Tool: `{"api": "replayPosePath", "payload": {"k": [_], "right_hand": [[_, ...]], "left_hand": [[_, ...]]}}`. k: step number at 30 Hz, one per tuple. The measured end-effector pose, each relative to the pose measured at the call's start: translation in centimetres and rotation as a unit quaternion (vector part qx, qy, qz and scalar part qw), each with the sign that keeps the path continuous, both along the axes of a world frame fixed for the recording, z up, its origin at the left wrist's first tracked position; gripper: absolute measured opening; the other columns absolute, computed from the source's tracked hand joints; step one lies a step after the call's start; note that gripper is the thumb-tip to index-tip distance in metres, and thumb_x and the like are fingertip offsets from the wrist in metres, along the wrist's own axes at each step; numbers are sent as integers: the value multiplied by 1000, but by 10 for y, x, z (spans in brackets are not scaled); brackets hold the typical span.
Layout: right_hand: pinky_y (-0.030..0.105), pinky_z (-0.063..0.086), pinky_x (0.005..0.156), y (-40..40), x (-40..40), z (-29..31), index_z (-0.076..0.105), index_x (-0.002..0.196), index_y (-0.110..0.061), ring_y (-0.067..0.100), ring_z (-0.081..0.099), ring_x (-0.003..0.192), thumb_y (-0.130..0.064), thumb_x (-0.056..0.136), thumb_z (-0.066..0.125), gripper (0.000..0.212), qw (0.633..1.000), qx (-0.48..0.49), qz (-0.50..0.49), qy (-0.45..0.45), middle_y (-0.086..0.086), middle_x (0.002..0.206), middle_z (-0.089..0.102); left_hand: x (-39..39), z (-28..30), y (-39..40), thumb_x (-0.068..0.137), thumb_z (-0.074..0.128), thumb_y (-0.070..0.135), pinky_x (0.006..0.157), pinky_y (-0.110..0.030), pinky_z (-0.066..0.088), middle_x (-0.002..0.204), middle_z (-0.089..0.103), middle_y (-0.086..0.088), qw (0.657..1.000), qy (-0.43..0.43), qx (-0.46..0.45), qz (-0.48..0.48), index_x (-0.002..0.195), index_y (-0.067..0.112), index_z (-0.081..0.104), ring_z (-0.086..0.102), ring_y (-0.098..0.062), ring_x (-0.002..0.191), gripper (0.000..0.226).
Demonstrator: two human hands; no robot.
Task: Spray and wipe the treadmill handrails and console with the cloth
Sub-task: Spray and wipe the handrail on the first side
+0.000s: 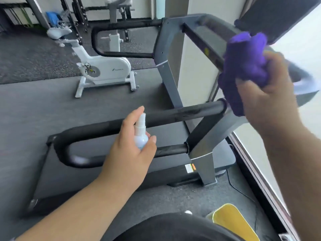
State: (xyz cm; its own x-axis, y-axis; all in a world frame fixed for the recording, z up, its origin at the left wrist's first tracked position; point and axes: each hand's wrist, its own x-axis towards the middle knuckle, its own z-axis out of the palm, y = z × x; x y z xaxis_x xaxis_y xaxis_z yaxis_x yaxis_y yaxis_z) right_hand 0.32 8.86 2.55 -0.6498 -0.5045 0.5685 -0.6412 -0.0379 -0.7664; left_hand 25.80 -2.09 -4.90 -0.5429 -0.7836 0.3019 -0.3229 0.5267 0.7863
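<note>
We see the left hand (pixel 129 145) curled round a small white spray bottle (pixel 141 134), thumb on one side of its body and fingers wrapped behind, the index finger raised beside the nozzle. The bottle stands upright, held in front of the near handrail (pixel 182 113), a black padded loop whose upper bar runs from the bend at lower left to the grey upright (pixel 205 148) on the right.

The right hand (pixel 265 100) grips a bunched purple cloth (pixel 246 66), fingers clamped tightly into its folds. The cloth sits above the end of the near handrail's upper bar and against the lower edge of the console (pixel 278 16), the dark panel at upper right; whether it actually touches the console we cannot tell, as this region is blurred.

The far handrail (pixel 121 26) mirrors the near one beyond the treadmill deck (pixel 69 171). A white exercise bike (pixel 102 68) stands on the dark gym floor (pixel 34 101) behind. A yellow object (pixel 232 221) lies at the lower right.
</note>
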Motion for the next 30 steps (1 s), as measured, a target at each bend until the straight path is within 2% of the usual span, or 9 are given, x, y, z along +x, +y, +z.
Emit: {"api": "replayPosePath", "payload": {"k": [2, 6, 9, 12, 14, 16, 20, 23, 30], "right_hand": [[9, 34, 89, 3, 5, -17, 49, 117, -38, 3, 54, 106, -17, 82, 58, 42, 983, 151, -19, 105, -21, 120, 57], [49, 6, 121, -1, 20, -55, 48, 135, -22, 27, 18, 150, -36, 95, 56, 43, 894, 403, 6, 197, 3, 157, 35], [57, 1, 119, -12, 32, -61, 42, 140, -24, 31, 12, 152, -56, 97, 36, 54, 884, 412, 11, 219, 6, 159, 31], [54, 3, 119, -21, 24, -57, 30, 150, -30, 26, 12, 152, -78, 88, 9, 81, 849, 444, 64, 279, 5, 163, 25], [49, 12, 114, -22, 6, -47, 36, 148, -37, 22, 26, 146, -82, 82, 2, 86, 847, 431, 90, 298, -2, 157, 37], [47, 18, 107, -26, -18, -39, 45, 140, -43, 18, 40, 136, -81, 82, 8, 78, 847, 409, 102, 323, -11, 146, 50], [52, 26, 113, -43, -35, -45, 22, 151, -41, 21, 44, 136, -90, 75, 26, 90, 780, 444, 143, 416, -11, 147, 48], [40, 47, 87, -56, -32, -54, 24, 152, -34, 24, 62, 109, -89, 75, 23, 94, 766, 414, 133, 473, -8, 128, 61], [36, 48, 66, -89, -2, -62, 27, 144, -27, 27, 65, 93, -85, 79, 32, 87, 759, 336, 187, 526, -1, 113, 65]], "left_hand": [[-2, -4, 4, 90, 59, 37, 65, -25, 43, 102, 62, 23, 1000, -7, 13, -6, 126, 75, 24, 58, 0, 89, 63], [-7, -2, 13, 90, 57, 41, 68, -27, 46, 103, 62, 24, 1000, -12, 24, 6, 125, 77, 22, 57, 0, 92, 62], [-14, 1, 17, 88, 55, 45, 63, -27, 48, 102, 64, 24, 999, -12, 26, 42, 124, 79, 21, 60, -2, 85, 61], [-20, 2, 23, 89, 57, 43, 43, -11, 43, 99, 64, 23, 996, 7, 38, 81, 124, 78, 24, 62, 0, 78, 60], [-20, 2, 27, 86, 56, 46, 47, -19, 46, 99, 63, 27, 992, 13, 52, 110, 127, 77, 26, 61, 2, 79, 59], [-19, 1, 30, 82, 54, 49, 59, -25, 47, 100, 62, 29, 988, 19, 65, 142, 128, 78, 26, 60, 1, 82, 61], [-12, -4, 35, 82, 57, 46, 64, -24, 48, 104, 64, 22, 978, 25, 61, 197, 129, 78, 26, 62, -2, 85, 65], [-5, -10, 42, 83, 55, 48, 56, -13, 48, 105, 63, 24, 972, 28, 50, 229, 133, 76, 24, 63, -2, 85, 65], [13, -33, 62, 88, 56, 42, 83, -21, 43, 125, 58, 17, 954, 23, 56, 293, 134, 78, 19, 56, 11, 105, 69]]}}
